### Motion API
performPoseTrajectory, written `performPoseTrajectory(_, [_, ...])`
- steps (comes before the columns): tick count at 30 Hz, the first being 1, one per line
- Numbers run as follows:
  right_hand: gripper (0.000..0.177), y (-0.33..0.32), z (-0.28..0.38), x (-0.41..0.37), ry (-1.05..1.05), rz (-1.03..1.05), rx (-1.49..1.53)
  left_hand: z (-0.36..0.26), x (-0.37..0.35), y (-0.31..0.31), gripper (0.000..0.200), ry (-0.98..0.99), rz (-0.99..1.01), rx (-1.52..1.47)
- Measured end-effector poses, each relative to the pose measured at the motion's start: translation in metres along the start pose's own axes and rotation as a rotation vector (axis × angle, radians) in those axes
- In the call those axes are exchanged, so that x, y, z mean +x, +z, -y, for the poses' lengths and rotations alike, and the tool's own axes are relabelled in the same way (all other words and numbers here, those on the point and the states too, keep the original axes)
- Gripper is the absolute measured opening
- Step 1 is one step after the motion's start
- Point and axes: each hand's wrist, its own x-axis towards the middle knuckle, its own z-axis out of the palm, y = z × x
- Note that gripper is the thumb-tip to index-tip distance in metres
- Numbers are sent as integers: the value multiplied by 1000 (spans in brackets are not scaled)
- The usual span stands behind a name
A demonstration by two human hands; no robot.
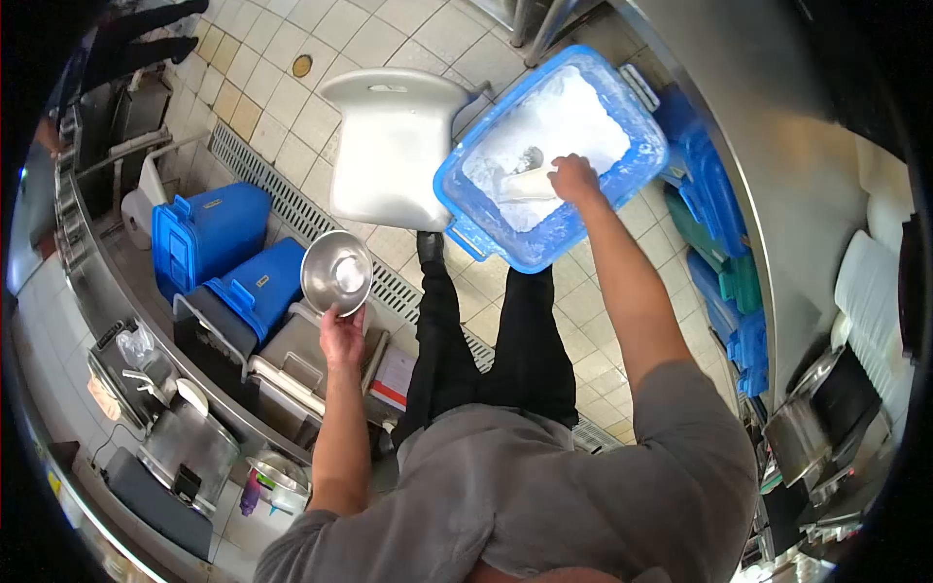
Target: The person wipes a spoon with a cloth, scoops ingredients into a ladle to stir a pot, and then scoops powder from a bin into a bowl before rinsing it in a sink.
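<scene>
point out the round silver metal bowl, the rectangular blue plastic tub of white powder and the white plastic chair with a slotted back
Round silver metal bowl (320,273), head view: inner wall, left side
Rectangular blue plastic tub (533,256), head view: near wall
White plastic chair (387,175), head view: middle of the seat

At nine o'clock, the bowl (323,260) is smooth, shiny metal. The tub (643,155) at one o'clock is blue plastic, its inner walls dusted dull by matt, fine white powder (588,112). At eleven, the chair (389,165) looks like smooth plastic with a soft sheen. The tabletop (758,107) at two is satin metal. Matt cloth makes the shirt (573,476) at five and the trousers (447,360) at six. The floor tiles (389,44) at twelve look smooth.
</scene>
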Motion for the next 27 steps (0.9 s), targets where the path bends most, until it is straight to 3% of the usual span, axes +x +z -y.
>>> performPoseTrajectory(1, [30, 29, -13, 38, 72, 150, -146, 0, 0, -6, 30, 59, -8, 10])
performPoseTrajectory(3, [34, 44, -21, 64, 201, 200, -167, -1, -1, -26, 30, 70, 4, 11])
performPoseTrajectory(8, [32, 74, -23, 82, 81, 319, -356, 0, -21, -59, 35, 85, -117, -76])
performPoseTrajectory(13, [31, 43, 5, 69, 13, 335, -472, 11, -9, -100, 32, 78, -259, -113])
performPoseTrajectory(15, [31, 15, 5, 72, 81, 467, -401, 4, 1, -117, 27, 100, -291, -83])
performPoseTrajectory(17, [30, -25, 0, 59, 73, 394, -442, -21, 5, -124, 23, 211, -323, 173])
performPoseTrajectory(19, [33, -82, 1, 36, 144, 331, -390, -63, 25, -119, 15, 346, -711, 640])
performPoseTrajectory(21, [34, -103, -21, 30, 173, 254, -357, -111, 45, -146, 11, 1001, -682, 1803])
performPoseTrajectory(25, [32, -104, -47, 58, 303, 91, -429, -168, 63, -115, 9, 1300, -732, 1936])
performPoseTrajectory(27, [30, -78, -43, 81, 305, 48, -460, -170, 61, -108, 10, 1299, -708, 1854])
